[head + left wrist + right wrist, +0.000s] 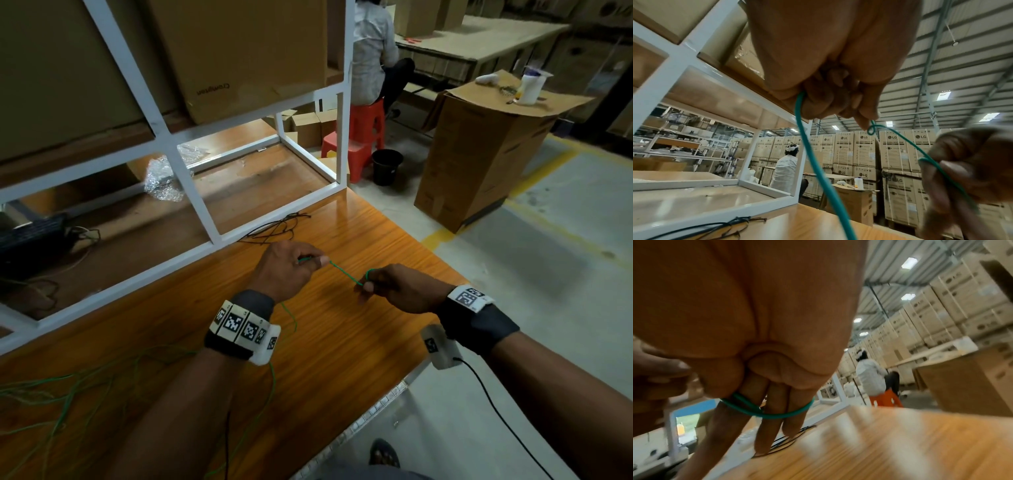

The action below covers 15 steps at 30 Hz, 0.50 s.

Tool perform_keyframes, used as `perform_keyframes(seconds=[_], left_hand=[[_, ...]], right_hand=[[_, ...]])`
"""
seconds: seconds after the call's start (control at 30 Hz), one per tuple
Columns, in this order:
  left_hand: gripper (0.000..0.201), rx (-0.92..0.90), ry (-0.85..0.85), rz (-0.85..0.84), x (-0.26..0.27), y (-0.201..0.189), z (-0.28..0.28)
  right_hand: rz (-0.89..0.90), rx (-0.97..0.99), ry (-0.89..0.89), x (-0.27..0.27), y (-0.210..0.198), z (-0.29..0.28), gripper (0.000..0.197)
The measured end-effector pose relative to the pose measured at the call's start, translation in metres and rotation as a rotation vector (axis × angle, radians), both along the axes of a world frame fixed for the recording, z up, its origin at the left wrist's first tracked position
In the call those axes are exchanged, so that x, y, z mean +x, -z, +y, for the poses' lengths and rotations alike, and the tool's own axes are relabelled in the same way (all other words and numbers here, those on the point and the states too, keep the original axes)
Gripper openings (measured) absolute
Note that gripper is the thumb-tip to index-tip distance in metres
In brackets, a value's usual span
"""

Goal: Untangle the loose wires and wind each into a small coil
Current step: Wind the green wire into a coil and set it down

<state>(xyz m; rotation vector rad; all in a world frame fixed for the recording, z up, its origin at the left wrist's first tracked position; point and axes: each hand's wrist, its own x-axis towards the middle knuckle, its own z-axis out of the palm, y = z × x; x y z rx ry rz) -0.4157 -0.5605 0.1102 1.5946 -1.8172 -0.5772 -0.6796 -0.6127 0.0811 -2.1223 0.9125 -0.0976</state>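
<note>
A thin green wire [343,271] stretches taut between my two hands above the orange wooden table [342,342]. My left hand [313,260] pinches it with curled fingers; from there the wire [818,170] hangs to a loose green tangle [51,394] at the table's left front. My right hand [366,286] pinches the other end. In the right wrist view the wire [766,413] is looped round the fingers [774,402] of that hand. The left wrist view shows a small kink loop [871,129] just past my left fingers [838,104].
A bundle of black wires [277,229] lies beyond my hands by the white metal rack [212,222], which holds cardboard boxes. The table's edge [404,383] runs diagonally on the right. A person sits on a red stool [363,137] near a big carton [479,154].
</note>
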Motion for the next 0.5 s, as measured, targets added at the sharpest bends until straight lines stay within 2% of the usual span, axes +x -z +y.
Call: perform_keyframes(seconds=[0.1,0.2,0.27,0.37,0.5], left_hand=[[0.020,-0.026,-0.054,0.004,-0.009,-0.006,-0.007],[0.018,0.033,-0.053,-0.009,-0.017,-0.011,-0.018],[0.014,0.115,-0.051,0.126,-0.018,-0.012,-0.024],[0.014,0.216,-0.190,0.420,-0.008,-0.017,-0.033],[0.014,0.338,-0.302,0.571,0.011,-0.023,-0.036]], right_hand=[[-0.192,0.302,0.004,0.020,-0.005,0.016,0.032],[-0.358,0.534,0.004,0.036,-0.011,0.029,0.036],[-0.480,0.656,0.003,0.043,-0.015,0.032,0.033],[-0.655,0.871,-0.008,0.042,-0.023,0.033,0.028],[-0.700,0.984,-0.058,0.036,-0.023,0.031,0.022]])
